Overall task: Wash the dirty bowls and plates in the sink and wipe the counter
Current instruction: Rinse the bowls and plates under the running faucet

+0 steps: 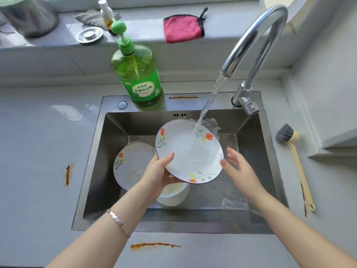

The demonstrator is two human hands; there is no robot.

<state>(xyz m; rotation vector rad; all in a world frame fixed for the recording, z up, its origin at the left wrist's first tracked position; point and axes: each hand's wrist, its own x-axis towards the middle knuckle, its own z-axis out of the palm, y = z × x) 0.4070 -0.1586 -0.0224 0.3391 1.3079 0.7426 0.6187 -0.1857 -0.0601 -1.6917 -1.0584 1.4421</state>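
My left hand (157, 174) grips the near left rim of a white flowered plate (190, 151), tilted over the steel sink (92, 171). Water from the chrome faucet (257, 35) strikes the plate's far edge and splashes. My right hand (240, 170) is beside the plate's right rim with fingers spread and relaxed, holding nothing. A second flowered plate (131, 167) leans at the sink's left side. A white bowl (174, 194) sits on the sink floor under the held plate, partly hidden by my left hand.
A green dish soap bottle (138, 74) stands on the sink's back rim. A pink cloth (182, 28) lies on the windowsill, a dish brush (295, 161) on the counter at right. Orange-brown smears mark the counter (154, 245) (67, 175) (304, 200) and sink rim (183, 97).
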